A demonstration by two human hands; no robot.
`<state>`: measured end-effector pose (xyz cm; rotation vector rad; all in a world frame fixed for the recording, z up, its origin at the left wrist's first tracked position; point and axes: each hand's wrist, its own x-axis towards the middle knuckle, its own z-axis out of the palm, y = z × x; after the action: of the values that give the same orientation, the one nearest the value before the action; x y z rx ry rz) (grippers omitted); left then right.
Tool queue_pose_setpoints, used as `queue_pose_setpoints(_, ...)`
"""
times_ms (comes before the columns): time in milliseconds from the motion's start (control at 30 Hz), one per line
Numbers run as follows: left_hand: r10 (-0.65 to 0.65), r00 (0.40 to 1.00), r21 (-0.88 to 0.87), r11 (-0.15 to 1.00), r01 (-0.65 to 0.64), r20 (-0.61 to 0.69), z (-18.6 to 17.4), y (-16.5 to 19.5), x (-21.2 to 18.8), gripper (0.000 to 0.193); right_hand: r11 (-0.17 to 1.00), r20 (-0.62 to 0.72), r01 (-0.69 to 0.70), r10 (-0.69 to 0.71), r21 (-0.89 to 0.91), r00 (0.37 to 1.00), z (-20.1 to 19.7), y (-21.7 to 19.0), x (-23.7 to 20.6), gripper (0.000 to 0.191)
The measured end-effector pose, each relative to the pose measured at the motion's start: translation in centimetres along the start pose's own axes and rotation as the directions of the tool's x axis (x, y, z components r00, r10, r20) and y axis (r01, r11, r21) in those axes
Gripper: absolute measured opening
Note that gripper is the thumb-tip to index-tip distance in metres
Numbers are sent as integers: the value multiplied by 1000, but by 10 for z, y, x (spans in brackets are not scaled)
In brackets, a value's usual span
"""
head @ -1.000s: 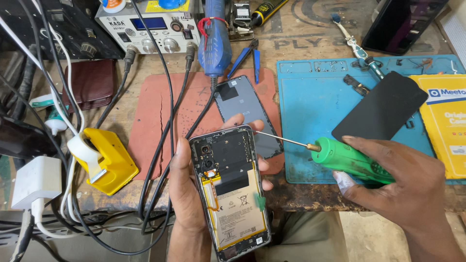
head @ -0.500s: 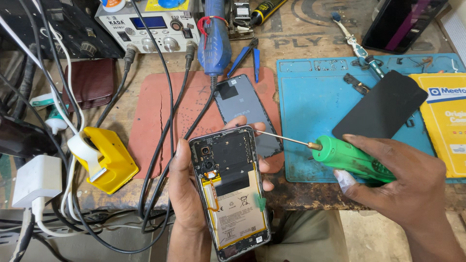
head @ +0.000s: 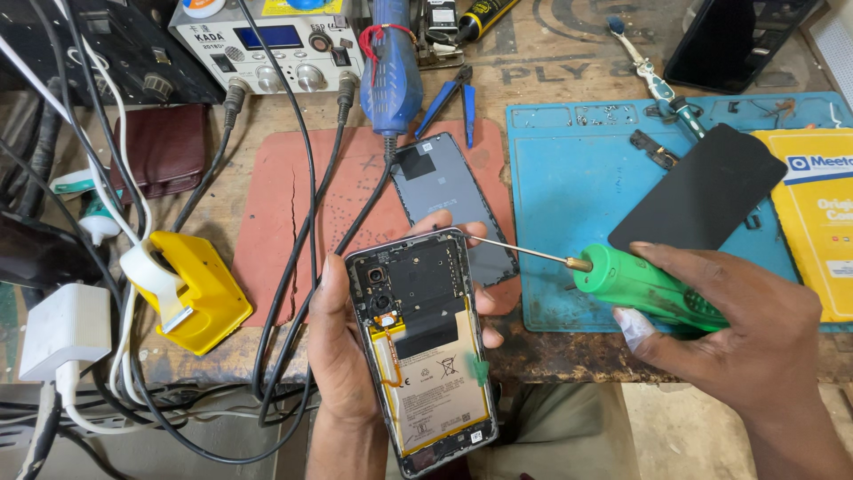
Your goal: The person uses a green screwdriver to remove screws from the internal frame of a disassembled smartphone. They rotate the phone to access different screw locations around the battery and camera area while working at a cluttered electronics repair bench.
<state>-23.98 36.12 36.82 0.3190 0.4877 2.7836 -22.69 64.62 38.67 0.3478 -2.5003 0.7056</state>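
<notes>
Opened phone [head: 419,342]: back cover off, held upright over the bench edge; black shield plate above, pale battery below, thin orange flex along the left side.
Left hand [head: 342,356]: wrapped round the phone from behind, thumb on the left edge, fingertips on the right edge and top corner.
Screwdriver [head: 622,280]: green handle, thin shaft, tip at the phone's upper right corner.
Right hand [head: 742,329]: closed round the screwdriver handle.
Handling: judged light, rigid in the frame, but fragile inside; battery and flex should not be pressed or bent. Best gripped by the side edges, as held now.
Grey back cover [head: 453,200]: flat on the red mat [head: 280,213], just behind the phone.
Blue work mat [head: 569,178]: to the right, carrying a black panel [head: 702,191] and small parts.
Yellow box [head: 822,213]: at the far right.
Yellow tape dispenser [head: 191,289]: left, among cables.
Rear of bench: rework station [head: 267,44], blue hot-air handle [head: 391,67], blue-handled pliers [head: 453,93].
</notes>
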Motion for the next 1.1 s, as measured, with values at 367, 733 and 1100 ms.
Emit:
queue_pose_setpoints(367, 7, 1000, -12, 1000, -7, 11, 0, 1, 1, 92, 1000, -4, 1, -1, 1, 1000, 0, -3, 2, 57)
queue_pose_setpoints(733, 2, 1000, -11, 1000, -2, 1, -1, -2, -1, 92, 1000, -9, 4, -4, 22, 1000, -1, -1, 0, 57)
queue_pose_setpoints(1100, -1, 1000, -22, 1000, 1, 1, -1, -1, -1, 92, 999, 0, -3, 3, 36, 1000, -1, -2, 1, 58)
